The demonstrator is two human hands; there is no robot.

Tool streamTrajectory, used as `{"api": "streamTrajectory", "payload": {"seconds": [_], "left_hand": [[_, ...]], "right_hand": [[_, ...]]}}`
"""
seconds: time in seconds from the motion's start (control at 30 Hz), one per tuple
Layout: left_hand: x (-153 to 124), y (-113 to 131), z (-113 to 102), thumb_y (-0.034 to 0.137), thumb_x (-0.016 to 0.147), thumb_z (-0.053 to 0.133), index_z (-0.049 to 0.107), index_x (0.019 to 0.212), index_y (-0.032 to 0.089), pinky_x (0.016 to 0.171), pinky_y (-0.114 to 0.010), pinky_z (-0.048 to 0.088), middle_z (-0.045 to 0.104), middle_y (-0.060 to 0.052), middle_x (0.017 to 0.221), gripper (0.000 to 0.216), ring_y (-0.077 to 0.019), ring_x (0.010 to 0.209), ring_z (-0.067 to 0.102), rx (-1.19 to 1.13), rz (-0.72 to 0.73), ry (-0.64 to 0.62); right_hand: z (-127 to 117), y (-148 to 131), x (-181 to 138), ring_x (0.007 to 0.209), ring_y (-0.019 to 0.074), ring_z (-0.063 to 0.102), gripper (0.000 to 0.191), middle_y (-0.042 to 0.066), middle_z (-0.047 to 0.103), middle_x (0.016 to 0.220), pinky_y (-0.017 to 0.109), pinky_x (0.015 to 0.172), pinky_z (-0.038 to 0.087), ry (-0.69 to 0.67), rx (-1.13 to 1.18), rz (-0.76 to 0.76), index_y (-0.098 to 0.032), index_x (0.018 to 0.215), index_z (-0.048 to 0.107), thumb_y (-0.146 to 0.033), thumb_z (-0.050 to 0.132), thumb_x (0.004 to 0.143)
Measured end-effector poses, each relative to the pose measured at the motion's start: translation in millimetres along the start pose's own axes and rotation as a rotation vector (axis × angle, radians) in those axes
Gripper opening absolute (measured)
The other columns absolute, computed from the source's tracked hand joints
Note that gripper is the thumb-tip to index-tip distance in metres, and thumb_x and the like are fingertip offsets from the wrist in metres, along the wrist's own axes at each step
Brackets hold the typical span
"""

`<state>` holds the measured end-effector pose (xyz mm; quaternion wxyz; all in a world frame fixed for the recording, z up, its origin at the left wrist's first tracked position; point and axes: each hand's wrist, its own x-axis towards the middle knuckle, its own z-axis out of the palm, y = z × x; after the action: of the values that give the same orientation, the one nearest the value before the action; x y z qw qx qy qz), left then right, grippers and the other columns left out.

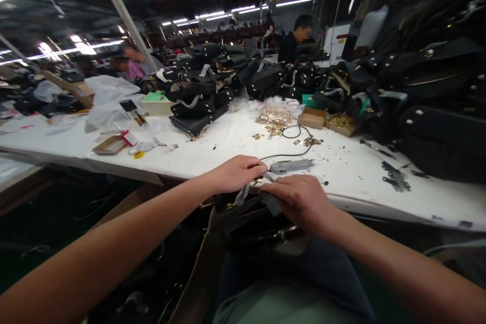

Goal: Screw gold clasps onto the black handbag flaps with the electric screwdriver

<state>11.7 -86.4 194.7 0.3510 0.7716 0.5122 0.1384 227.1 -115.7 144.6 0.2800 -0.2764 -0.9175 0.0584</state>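
Observation:
A dark handbag (261, 230) rests on my lap, up against the table's front edge. My left hand (241, 172) is closed at the bag's grey-wrapped handle (271, 202), thumb and fingers together. Over the other side of that handle my right hand (301, 197) is closed, knuckles up. Just beyond both hands lies a grey electric screwdriver (291, 165) with a black cord. What the fingertips press on is partly hidden.
Gold metal fittings (275, 130) and small dark bits lie on the white table (228, 152). Black handbags (201, 106) are piled behind. A small open box (112, 144) stands left; black metal plates (395, 177) lie right. A person (294, 43) is across the table.

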Motion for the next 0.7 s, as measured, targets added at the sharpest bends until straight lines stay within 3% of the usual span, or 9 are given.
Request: {"api": "streamTrajectory", "payload": {"seconds": [0.1,0.2,0.33,0.43,0.57,0.7], "left_hand": [[0.2,3.1,0.6,0.052,0.097,0.044,0.073,0.102,0.018,0.089,-0.030,0.049,0.073,-0.003,0.099,0.045,-0.0200,0.096,0.064,0.026,0.080,0.018],[-6.4,5.6,4.9,0.054,0.098,0.041,0.073,0.108,0.017,0.090,-0.031,0.050,0.074,-0.005,0.100,0.050,-0.0211,0.095,0.066,-0.030,0.063,0.020],[-20.7,2.7,19.7,0.052,0.095,0.052,0.072,0.118,0.022,0.092,-0.030,0.050,0.075,-0.002,0.107,0.044,-0.0208,0.098,0.067,-0.012,0.076,-0.064],[-26.5,-6.5,32.9,0.042,0.090,0.063,0.069,0.123,0.025,0.097,-0.030,0.049,0.073,0.000,0.116,0.038,-0.0208,0.104,0.067,0.066,0.152,-0.093],[-23.6,-20.8,45.0,0.029,0.096,0.052,0.069,0.122,0.026,0.101,-0.031,0.048,0.073,-0.001,0.117,0.031,-0.0199,0.109,0.067,0.229,0.272,-0.035],[-19.4,-26.6,49.0,0.029,0.100,0.046,0.068,0.123,0.024,0.101,-0.032,0.049,0.072,-0.003,0.119,0.032,-0.0199,0.111,0.067,0.311,0.322,0.060]], "right_hand": [[0.2,4.1,-9.2,0.075,0.0150,0.066,0.026,0.000,0.074,0.087,0.025,0.063,0.037,-0.025,0.112,0.164,-0.027,0.110,0.073,-0.017,0.056,0.092],[3.0,8.5,-16.0,0.079,0.0161,0.068,0.023,0.000,0.076,0.090,0.024,0.066,0.041,-0.029,0.213,0.265,-0.027,0.108,0.075,-0.022,0.057,0.094],[11.4,16.1,-26.9,0.092,0.0184,0.070,0.024,-0.001,0.076,0.104,0.025,0.075,0.047,-0.030,0.353,0.354,-0.030,0.112,0.075,-0.025,0.058,0.096],[18.2,20.8,-34.3,0.096,0.0199,0.070,0.024,-0.001,0.076,0.107,0.027,0.079,0.049,-0.062,0.380,0.394,-0.030,0.112,0.076,-0.025,0.059,0.095],[22.9,25.8,-36.8,0.097,0.0203,0.071,0.025,-0.001,0.077,0.106,0.027,0.078,0.050,-0.081,0.389,0.407,-0.030,0.111,0.077,-0.025,0.059,0.095],[19.9,30.8,-33.0,0.096,0.0208,0.070,0.026,-0.001,0.076,0.106,0.028,0.078,0.050,-0.069,0.343,0.402,-0.030,0.113,0.076,-0.025,0.059,0.094]]}}
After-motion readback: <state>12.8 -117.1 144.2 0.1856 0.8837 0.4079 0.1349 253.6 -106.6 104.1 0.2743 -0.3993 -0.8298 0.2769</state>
